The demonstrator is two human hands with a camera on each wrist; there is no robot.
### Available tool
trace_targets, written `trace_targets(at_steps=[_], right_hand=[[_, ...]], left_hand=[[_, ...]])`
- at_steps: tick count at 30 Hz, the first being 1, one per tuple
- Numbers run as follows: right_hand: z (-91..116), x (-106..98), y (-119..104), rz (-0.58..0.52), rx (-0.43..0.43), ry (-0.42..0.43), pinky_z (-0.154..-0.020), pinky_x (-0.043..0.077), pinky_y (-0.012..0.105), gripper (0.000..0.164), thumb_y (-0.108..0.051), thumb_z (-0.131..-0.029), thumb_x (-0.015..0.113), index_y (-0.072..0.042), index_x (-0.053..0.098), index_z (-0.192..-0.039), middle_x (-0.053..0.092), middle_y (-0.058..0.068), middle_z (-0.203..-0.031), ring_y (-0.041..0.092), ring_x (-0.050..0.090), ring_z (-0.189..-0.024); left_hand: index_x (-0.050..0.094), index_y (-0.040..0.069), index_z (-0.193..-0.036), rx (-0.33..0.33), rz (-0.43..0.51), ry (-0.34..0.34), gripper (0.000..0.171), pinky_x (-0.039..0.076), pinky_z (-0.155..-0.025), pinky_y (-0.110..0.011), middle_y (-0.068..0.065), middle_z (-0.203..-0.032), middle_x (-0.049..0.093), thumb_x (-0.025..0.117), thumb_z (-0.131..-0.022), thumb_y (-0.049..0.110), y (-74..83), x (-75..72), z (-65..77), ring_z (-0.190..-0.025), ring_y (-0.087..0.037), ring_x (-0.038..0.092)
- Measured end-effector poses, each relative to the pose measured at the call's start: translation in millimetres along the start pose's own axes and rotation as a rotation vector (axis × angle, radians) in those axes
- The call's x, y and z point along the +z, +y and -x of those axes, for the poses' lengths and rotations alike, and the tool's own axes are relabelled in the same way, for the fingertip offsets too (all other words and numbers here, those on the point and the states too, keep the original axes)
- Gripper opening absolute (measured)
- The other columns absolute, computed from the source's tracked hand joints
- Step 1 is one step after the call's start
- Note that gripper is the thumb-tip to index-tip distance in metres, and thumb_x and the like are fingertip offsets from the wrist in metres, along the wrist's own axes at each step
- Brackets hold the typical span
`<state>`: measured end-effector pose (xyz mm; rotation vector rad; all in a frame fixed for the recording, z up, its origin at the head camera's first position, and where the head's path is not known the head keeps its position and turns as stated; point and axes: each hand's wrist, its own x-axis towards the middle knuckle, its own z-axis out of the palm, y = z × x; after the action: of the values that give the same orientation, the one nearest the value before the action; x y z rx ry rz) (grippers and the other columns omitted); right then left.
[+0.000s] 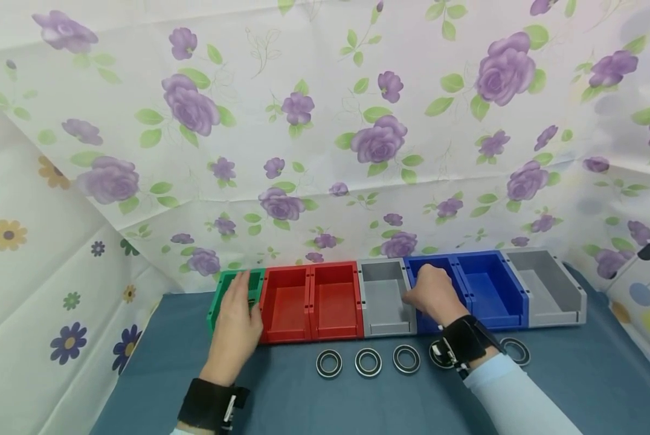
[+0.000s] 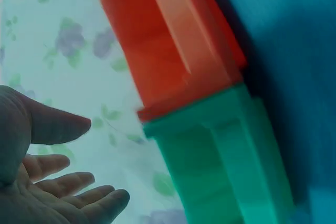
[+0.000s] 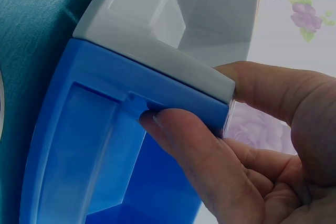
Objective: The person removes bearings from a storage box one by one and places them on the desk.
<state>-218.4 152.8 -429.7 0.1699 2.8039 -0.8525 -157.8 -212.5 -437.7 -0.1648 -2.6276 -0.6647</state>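
My left hand hovers over the green bin at the left end of a row, its fingers extended and holding nothing. In the left wrist view, thumb and fingers are spread apart beside the green bin. My right hand is at the seam between the middle grey bin and the neighbouring blue bin. The right wrist view shows it pinching the adjoining side walls of the grey bin and blue bin, thumb and fingers on opposite sides.
Two red bins stand between green and grey. Another blue bin and a grey bin end the row at right. Several ring-shaped bearings lie in front on the blue-grey tabletop. Flowered sheeting hangs behind.
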Motion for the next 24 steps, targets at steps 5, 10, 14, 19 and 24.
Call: trace_targets(at_steps=[5,10,14,19,24], right_hand=[[-1.0,0.0,-0.3,-0.003,0.006,-0.004,-0.048,0.046,0.03,0.022,-0.022,-0.075,0.071,-0.003,0.061,-0.079,0.057,0.008,-0.065,0.019,0.056,-0.053],[-1.1,-0.4,1.3,0.003,0.002,0.004,-0.048,0.046,0.029,0.02,-0.021,-0.074,0.071,-0.004,0.06,-0.073,0.056,0.008,-0.063,0.02,0.057,-0.052],[-2.4,0.3,2.4,0.006,0.003,0.006,-0.047,0.046,0.029,0.02,-0.021,-0.073,0.071,-0.005,0.06,-0.071,0.056,0.007,-0.062,0.02,0.057,-0.051],[-3.9,0.8,2.8,0.008,-0.004,0.005,-0.048,0.046,0.03,0.021,-0.022,-0.074,0.071,-0.004,0.06,-0.073,0.057,0.007,-0.063,0.019,0.057,-0.052],[-4.3,1.1,2.7,0.01,0.006,0.001,-0.048,0.046,0.03,0.021,-0.022,-0.073,0.071,-0.004,0.06,-0.073,0.057,0.007,-0.063,0.02,0.058,-0.052]], left_hand=[[0.021,0.005,-0.147,-0.01,-0.011,-0.039,0.075,0.039,-0.09,-0.051,-0.02,-0.145,0.028,0.059,-0.084,-0.004,-20.1,2.2,-4.9,-0.127,-0.037,0.032],[0.02,0.005,-0.148,-0.06,-0.023,-0.159,0.075,0.04,-0.09,-0.05,-0.021,-0.145,0.028,0.058,-0.083,-0.004,-33.8,6.8,-10.8,-0.125,-0.038,0.035],[0.022,0.006,-0.147,-0.094,-0.018,-0.251,0.072,0.044,-0.086,-0.048,-0.021,-0.143,0.03,0.058,-0.085,-0.002,-42.2,10.6,-14.3,-0.121,-0.037,0.04],[0.021,0.011,-0.149,-0.115,-0.018,-0.303,0.074,0.046,-0.082,-0.045,-0.019,-0.142,0.034,0.059,-0.086,0.001,-52.1,15.2,-18.0,-0.12,-0.037,0.042],[0.02,0.015,-0.149,-0.118,-0.043,-0.375,0.081,0.044,-0.065,-0.037,-0.018,-0.142,0.034,0.06,-0.081,-0.003,-61.0,20.3,-19.9,-0.109,-0.034,0.049]])
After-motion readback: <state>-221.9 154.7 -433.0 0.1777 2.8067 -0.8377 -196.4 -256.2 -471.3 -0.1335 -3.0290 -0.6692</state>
